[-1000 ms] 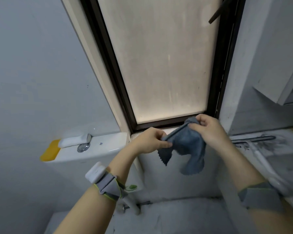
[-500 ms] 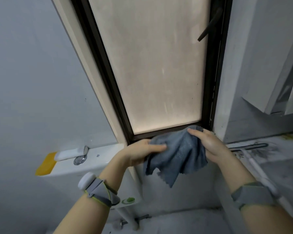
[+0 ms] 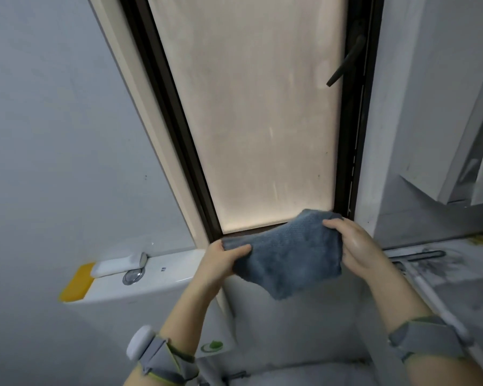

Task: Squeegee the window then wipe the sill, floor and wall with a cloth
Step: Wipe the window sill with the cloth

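Head view: left hand (image 3: 224,259) and right hand (image 3: 354,246) each pinch an edge of the blue-grey microfibre cloth (image 3: 287,254), stretched between them (fingers closed on fabric) before the frosted window's (image 3: 257,107) bottom frame.

My hands hold the cloth (image 3: 285,257) spread across the window's (image 3: 257,112) lower right corner. Glass above it lies open; the handle (image 3: 346,62) juts out upper right. Toilet tank (image 3: 151,277) crowds my left, squeegee (image 3: 418,277) my right.
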Motion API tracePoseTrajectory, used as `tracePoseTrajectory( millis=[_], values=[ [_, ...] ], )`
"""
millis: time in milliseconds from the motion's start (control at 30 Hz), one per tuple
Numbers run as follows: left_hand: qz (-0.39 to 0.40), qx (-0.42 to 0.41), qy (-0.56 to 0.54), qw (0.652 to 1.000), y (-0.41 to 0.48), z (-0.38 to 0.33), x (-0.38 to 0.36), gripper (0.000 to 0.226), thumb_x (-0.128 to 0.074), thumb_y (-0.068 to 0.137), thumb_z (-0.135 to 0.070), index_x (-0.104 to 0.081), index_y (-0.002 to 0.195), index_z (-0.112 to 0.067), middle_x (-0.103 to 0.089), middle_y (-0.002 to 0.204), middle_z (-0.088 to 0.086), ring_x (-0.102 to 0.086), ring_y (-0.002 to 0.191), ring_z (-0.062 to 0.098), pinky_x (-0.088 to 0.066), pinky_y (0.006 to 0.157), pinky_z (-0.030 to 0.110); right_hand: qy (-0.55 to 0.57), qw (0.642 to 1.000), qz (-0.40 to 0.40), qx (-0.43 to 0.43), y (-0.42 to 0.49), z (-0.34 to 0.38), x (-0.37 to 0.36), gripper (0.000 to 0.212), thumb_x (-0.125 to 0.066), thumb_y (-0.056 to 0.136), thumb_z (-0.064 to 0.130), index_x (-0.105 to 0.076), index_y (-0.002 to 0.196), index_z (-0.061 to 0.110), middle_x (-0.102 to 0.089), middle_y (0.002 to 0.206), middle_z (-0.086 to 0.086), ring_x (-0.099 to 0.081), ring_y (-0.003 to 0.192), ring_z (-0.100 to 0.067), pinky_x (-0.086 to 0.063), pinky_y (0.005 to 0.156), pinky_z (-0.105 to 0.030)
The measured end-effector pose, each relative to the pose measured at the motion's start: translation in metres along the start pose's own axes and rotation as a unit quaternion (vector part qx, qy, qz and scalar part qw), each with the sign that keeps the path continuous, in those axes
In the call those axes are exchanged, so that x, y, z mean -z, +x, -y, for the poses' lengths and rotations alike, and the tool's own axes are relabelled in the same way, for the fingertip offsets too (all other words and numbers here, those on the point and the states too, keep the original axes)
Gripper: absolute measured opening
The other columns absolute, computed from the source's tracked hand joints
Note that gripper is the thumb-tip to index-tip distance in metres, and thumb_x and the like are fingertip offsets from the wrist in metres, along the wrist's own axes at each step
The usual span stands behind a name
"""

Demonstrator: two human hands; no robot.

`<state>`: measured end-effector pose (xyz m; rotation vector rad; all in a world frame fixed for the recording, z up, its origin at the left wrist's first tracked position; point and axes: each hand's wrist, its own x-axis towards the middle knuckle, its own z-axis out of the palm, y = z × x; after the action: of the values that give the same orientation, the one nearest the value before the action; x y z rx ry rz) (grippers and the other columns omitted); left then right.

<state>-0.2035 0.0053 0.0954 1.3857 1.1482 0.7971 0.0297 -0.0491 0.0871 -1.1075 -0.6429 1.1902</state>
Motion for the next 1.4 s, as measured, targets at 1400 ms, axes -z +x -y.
tracePoseTrajectory(
  millis=[1400],
  values=[
    [-0.024, -0.006, -0.252, 0.967, -0.007, -0.019, -0.037, 0.025, -0.042, 0.099, -0.021, -0.06, 0.104, -0.005, -0.06, 0.094, 0.01, -0.056, 0.081, 0.02, -0.045, 0.062, 0.029, -0.008, 0.986, 0.098, -0.132, -0.012, -0.049, -0.036, 0.043, -0.037, 0.09, 0.055, -0.051, 0.117, 0.026, -0.064, 0.106, -0.006, -0.059, 0.096, -0.024, -0.034, 0.082, -0.037]
  ],
)
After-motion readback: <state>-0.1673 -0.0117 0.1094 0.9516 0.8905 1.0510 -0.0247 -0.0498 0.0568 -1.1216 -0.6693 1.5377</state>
